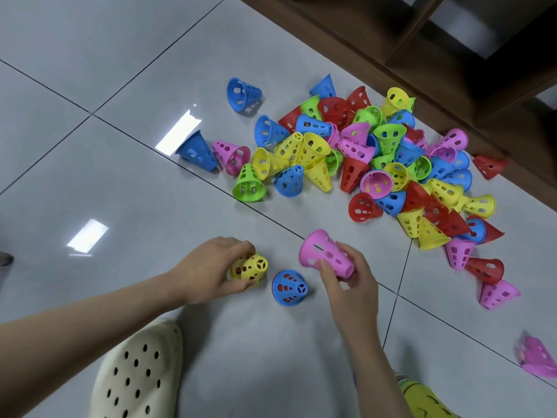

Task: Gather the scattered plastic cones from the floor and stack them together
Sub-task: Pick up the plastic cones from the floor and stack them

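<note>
A big heap of perforated plastic cones (pixel 376 152) in blue, red, yellow, green and pink lies on the grey tiled floor, right of centre. My left hand (pixel 211 270) grips a yellow cone (pixel 251 268) standing on the floor near me. My right hand (pixel 346 276) holds a pink cone (pixel 324 253) tilted in the air, wide mouth toward the upper left. Between the two hands a blue cone (pixel 290 287) stands upright on the tiles, untouched.
Loose cones lie apart from the heap: a blue one (pixel 242 95) at the top, a pink one (pixel 536 356) at the right edge. Dark wooden furniture (pixel 422 40) borders the heap at the back right. A cream perforated clog (pixel 135 375) is below my left arm.
</note>
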`<control>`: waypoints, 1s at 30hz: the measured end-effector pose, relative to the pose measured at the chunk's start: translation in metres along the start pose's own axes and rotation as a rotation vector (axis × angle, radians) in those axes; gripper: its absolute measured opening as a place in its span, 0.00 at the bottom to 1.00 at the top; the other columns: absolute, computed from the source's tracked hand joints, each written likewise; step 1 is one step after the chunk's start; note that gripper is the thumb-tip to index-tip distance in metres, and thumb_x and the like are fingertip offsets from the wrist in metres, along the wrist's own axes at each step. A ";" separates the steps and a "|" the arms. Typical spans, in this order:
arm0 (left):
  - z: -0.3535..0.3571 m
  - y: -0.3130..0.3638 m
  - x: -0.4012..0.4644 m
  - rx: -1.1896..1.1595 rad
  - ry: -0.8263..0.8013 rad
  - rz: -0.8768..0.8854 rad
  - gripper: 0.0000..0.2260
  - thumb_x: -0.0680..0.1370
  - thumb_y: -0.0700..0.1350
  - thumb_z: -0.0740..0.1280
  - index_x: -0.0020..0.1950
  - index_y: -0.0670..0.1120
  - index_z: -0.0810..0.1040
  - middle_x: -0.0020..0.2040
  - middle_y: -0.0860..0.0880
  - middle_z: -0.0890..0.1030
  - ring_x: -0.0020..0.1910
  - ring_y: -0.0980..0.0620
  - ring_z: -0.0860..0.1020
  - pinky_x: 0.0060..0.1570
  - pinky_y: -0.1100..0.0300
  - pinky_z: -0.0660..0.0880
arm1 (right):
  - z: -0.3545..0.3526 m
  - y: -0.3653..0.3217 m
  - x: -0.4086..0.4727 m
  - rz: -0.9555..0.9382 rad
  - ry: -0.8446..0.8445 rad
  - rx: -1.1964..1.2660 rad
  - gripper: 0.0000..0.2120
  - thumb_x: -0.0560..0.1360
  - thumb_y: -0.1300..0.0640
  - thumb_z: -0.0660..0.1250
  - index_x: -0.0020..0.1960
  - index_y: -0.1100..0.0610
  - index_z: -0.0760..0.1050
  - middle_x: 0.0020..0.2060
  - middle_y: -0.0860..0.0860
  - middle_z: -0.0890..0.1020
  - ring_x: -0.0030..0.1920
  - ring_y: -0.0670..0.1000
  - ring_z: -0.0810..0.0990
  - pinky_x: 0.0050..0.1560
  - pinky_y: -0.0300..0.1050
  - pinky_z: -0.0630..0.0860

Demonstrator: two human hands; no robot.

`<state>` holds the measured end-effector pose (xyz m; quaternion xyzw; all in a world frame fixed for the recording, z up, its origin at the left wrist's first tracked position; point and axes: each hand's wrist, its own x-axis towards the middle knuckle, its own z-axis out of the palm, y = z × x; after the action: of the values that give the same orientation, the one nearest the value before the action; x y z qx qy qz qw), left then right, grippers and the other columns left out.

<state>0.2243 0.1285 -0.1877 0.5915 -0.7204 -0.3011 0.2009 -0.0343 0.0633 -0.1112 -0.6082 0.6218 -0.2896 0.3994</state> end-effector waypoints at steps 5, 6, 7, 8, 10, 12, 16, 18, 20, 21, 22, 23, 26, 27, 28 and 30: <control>0.017 -0.012 -0.007 0.008 -0.043 0.028 0.21 0.76 0.60 0.68 0.64 0.50 0.73 0.55 0.53 0.79 0.52 0.50 0.77 0.53 0.52 0.75 | -0.006 0.019 -0.031 -0.063 -0.017 -0.092 0.20 0.69 0.60 0.78 0.53 0.42 0.78 0.46 0.45 0.80 0.40 0.50 0.80 0.43 0.44 0.78; 0.018 -0.013 -0.007 0.002 -0.038 0.029 0.22 0.77 0.60 0.68 0.65 0.50 0.73 0.57 0.53 0.79 0.53 0.50 0.78 0.53 0.52 0.75 | -0.002 0.023 -0.033 -0.081 -0.029 -0.132 0.20 0.69 0.60 0.78 0.54 0.42 0.77 0.44 0.45 0.79 0.39 0.49 0.78 0.42 0.39 0.76; 0.017 -0.013 -0.008 0.001 -0.041 0.037 0.22 0.77 0.60 0.68 0.66 0.49 0.73 0.58 0.53 0.79 0.55 0.50 0.78 0.54 0.52 0.76 | 0.003 0.027 -0.035 -0.095 -0.047 -0.167 0.20 0.69 0.60 0.78 0.54 0.43 0.77 0.43 0.45 0.77 0.39 0.47 0.77 0.41 0.36 0.73; 0.015 -0.014 -0.010 0.001 -0.054 0.048 0.23 0.77 0.60 0.68 0.67 0.49 0.73 0.60 0.52 0.79 0.56 0.49 0.77 0.56 0.51 0.75 | 0.010 0.031 -0.036 -0.102 -0.071 -0.187 0.18 0.70 0.60 0.78 0.55 0.45 0.78 0.43 0.45 0.76 0.40 0.45 0.76 0.41 0.34 0.72; 0.008 -0.013 -0.012 -0.019 -0.052 0.072 0.26 0.76 0.59 0.69 0.68 0.46 0.73 0.66 0.49 0.77 0.63 0.49 0.76 0.62 0.53 0.74 | 0.022 0.036 -0.036 -0.103 -0.119 -0.189 0.18 0.71 0.58 0.77 0.58 0.48 0.79 0.45 0.43 0.75 0.44 0.43 0.78 0.46 0.37 0.75; -0.003 -0.013 -0.012 -0.055 0.049 0.071 0.27 0.75 0.57 0.69 0.69 0.44 0.74 0.70 0.45 0.73 0.67 0.47 0.74 0.67 0.54 0.71 | 0.033 0.041 -0.033 -0.113 -0.139 -0.187 0.18 0.70 0.57 0.77 0.58 0.48 0.79 0.46 0.41 0.75 0.46 0.44 0.79 0.47 0.39 0.77; -0.032 -0.017 0.015 0.058 0.342 -0.022 0.23 0.79 0.52 0.66 0.71 0.43 0.71 0.71 0.41 0.70 0.65 0.42 0.74 0.65 0.49 0.72 | 0.045 0.052 -0.029 -0.092 -0.181 -0.200 0.18 0.70 0.58 0.77 0.57 0.48 0.79 0.47 0.40 0.74 0.46 0.43 0.79 0.47 0.39 0.78; -0.046 -0.021 0.037 0.121 0.384 -0.098 0.25 0.79 0.53 0.64 0.74 0.45 0.69 0.72 0.40 0.67 0.63 0.41 0.73 0.65 0.48 0.72 | 0.047 0.054 -0.030 -0.046 -0.200 -0.177 0.18 0.71 0.59 0.77 0.58 0.49 0.79 0.48 0.44 0.75 0.46 0.43 0.79 0.47 0.34 0.77; -0.056 -0.023 0.059 0.170 0.369 -0.155 0.27 0.80 0.57 0.62 0.77 0.48 0.66 0.73 0.39 0.66 0.63 0.40 0.73 0.65 0.47 0.71 | 0.046 0.054 -0.031 -0.017 -0.216 -0.160 0.18 0.71 0.60 0.76 0.59 0.50 0.79 0.48 0.45 0.75 0.45 0.42 0.79 0.45 0.27 0.73; -0.060 -0.025 0.069 0.192 0.335 -0.176 0.27 0.80 0.59 0.60 0.77 0.50 0.65 0.73 0.39 0.66 0.64 0.40 0.73 0.65 0.46 0.71 | 0.045 0.054 -0.031 -0.017 -0.224 -0.168 0.18 0.71 0.59 0.76 0.59 0.50 0.79 0.48 0.45 0.75 0.44 0.42 0.79 0.45 0.27 0.73; -0.061 -0.026 0.079 0.213 0.274 -0.201 0.27 0.80 0.61 0.58 0.77 0.51 0.65 0.73 0.40 0.67 0.65 0.39 0.73 0.64 0.46 0.72 | 0.044 0.053 -0.030 -0.027 -0.233 -0.183 0.18 0.71 0.58 0.76 0.59 0.49 0.79 0.49 0.44 0.75 0.45 0.42 0.79 0.45 0.27 0.73; -0.062 -0.026 0.087 0.235 0.193 -0.233 0.27 0.80 0.63 0.55 0.77 0.53 0.66 0.71 0.41 0.69 0.65 0.39 0.73 0.63 0.45 0.74 | 0.043 0.053 -0.030 -0.041 -0.243 -0.202 0.18 0.71 0.55 0.76 0.59 0.47 0.78 0.49 0.42 0.74 0.45 0.42 0.79 0.46 0.30 0.74; -0.060 -0.019 0.099 0.259 0.046 -0.298 0.27 0.80 0.67 0.50 0.70 0.53 0.71 0.63 0.43 0.73 0.58 0.39 0.76 0.54 0.45 0.77 | 0.038 0.050 -0.027 -0.106 -0.261 -0.270 0.18 0.69 0.50 0.72 0.58 0.45 0.76 0.47 0.40 0.76 0.45 0.43 0.78 0.46 0.40 0.78; -0.058 -0.015 0.099 0.254 0.046 -0.301 0.25 0.80 0.66 0.51 0.66 0.52 0.72 0.60 0.43 0.74 0.55 0.40 0.77 0.51 0.46 0.77 | 0.035 0.050 -0.025 -0.125 -0.256 -0.278 0.18 0.68 0.50 0.70 0.58 0.47 0.76 0.45 0.41 0.76 0.43 0.44 0.77 0.46 0.42 0.78; -0.054 -0.012 0.097 0.252 0.053 -0.302 0.23 0.80 0.65 0.53 0.63 0.51 0.73 0.58 0.44 0.74 0.52 0.40 0.77 0.48 0.48 0.77 | 0.033 0.049 -0.022 -0.137 -0.245 -0.279 0.19 0.68 0.49 0.69 0.58 0.49 0.76 0.43 0.41 0.76 0.42 0.45 0.77 0.46 0.45 0.78; -0.046 -0.009 0.090 0.268 0.050 -0.313 0.19 0.80 0.63 0.58 0.59 0.49 0.73 0.55 0.44 0.74 0.49 0.41 0.77 0.45 0.49 0.76 | 0.030 0.048 -0.013 -0.139 -0.223 -0.257 0.19 0.69 0.46 0.67 0.58 0.51 0.77 0.39 0.43 0.76 0.40 0.46 0.77 0.46 0.49 0.78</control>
<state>0.2410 0.0305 -0.1658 0.7250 -0.6481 -0.2152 0.0889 -0.0346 0.0845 -0.1659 -0.7240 0.5621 -0.1657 0.3639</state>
